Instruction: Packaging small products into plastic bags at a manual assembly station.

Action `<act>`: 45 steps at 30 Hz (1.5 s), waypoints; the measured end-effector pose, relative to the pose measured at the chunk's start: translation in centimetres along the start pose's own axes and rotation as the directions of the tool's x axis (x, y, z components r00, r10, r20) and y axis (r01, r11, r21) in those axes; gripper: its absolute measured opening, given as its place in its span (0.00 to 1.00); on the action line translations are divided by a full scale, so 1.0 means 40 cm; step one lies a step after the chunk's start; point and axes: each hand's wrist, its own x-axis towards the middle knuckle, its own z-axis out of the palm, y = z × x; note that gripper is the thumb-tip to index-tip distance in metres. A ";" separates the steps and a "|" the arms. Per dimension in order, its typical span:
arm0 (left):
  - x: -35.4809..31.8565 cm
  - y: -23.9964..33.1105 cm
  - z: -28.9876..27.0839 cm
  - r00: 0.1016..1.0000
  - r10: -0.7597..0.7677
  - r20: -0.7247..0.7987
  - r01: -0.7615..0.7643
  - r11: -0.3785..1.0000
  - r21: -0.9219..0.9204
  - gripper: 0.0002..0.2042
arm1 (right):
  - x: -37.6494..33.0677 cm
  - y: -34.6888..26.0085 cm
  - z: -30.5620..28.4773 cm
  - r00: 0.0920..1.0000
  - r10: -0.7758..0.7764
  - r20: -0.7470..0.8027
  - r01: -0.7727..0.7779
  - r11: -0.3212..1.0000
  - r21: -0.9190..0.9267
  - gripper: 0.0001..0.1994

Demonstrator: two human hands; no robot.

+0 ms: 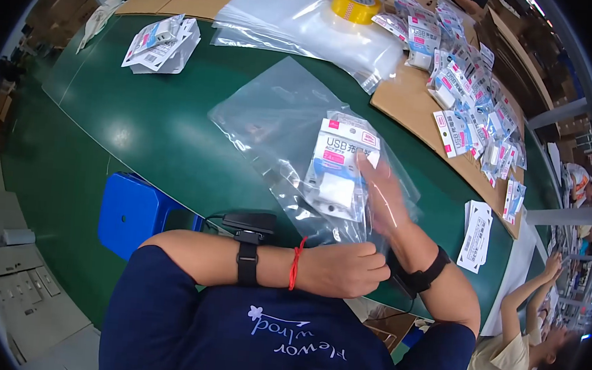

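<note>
My right hand (382, 192) reaches inside a large clear plastic bag (260, 116) lying on the green table. Its thumb lies over the front of a stack of packaged chargers (340, 164), each a small white block in a clear sleeve with a white, blue and pink card. The stack is in the bag, with at least one more pack showing behind the top one. My left hand (345, 269) is closed at the bag's near edge and seems to pinch the film; its fingertips are partly hidden.
Many more charger packs (456, 131) lie heaped on cardboard (413, 107) at the right. Flat clear bags (282, 13) and a yellow tape roll (356, 5) lie at the back. Printed cards (475, 237) lie at the right edge. A blue stool (130, 214) stands left; another person (518, 328) is at right.
</note>
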 end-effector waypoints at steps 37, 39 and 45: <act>-0.186 -0.222 -0.081 0.694 -0.718 0.062 0.680 0.681 0.273 0.38 | -0.031 -0.233 -0.291 0.958 0.159 0.238 0.019 0.792 -0.610 0.17; -0.159 -0.208 -0.079 0.700 -0.707 0.102 0.658 0.693 0.293 0.38 | 0.007 -0.202 -0.342 0.536 -0.677 0.504 0.082 -0.552 -0.830 0.17; -0.049 -0.209 -0.125 0.776 -0.627 0.068 0.616 0.777 0.126 0.37 | 0.051 -0.116 -0.338 0.666 -0.685 0.294 0.138 -0.274 -0.952 0.16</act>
